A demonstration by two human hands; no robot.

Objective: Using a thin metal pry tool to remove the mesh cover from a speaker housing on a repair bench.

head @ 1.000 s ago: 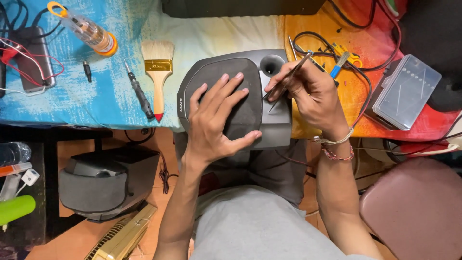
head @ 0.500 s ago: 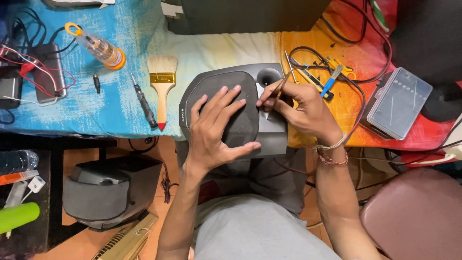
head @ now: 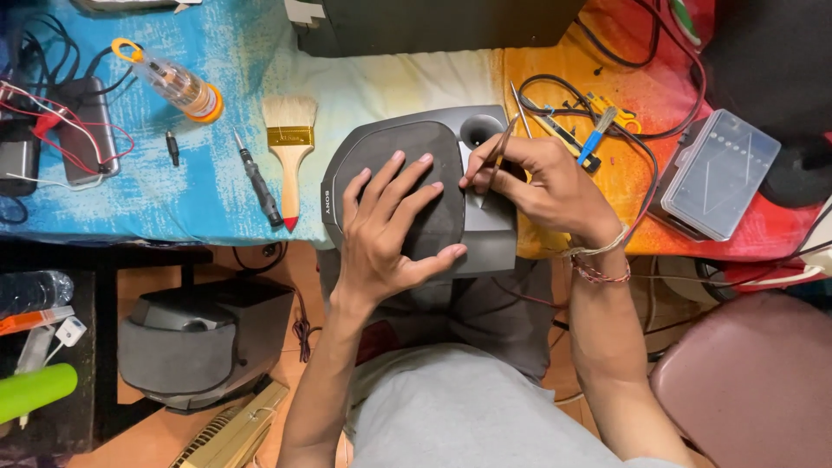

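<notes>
My left hand lies flat, fingers spread, on the dark grille of the grey speaker, which rests face up at the near edge of the table and partly over my lap. The hand grips nothing; it presses the cabinet down, thumb hooked over the grille's lower right edge.

My right hand is closed in a pencil grip on a thin metal tool. Its tip sits on the pale panel just right of the grille, below the round port. A second ago this hand stood further right with the tool slanting up beyond the port — now it is drawn in toward the grille seam, and the tool stands steeper. The left hand has kept its place. I judge that the work has passed from approach to prying at the seam, with the speaker held firm against the push.

Left of the speaker — a flat paintbrush with a red-tipped handle, a screwdriver just beside it, and a clear tube of bits further off. Right of it lie blue-handled cutters among black cables, and a clear plastic box. A second grey speaker stands on the floor below.
</notes>
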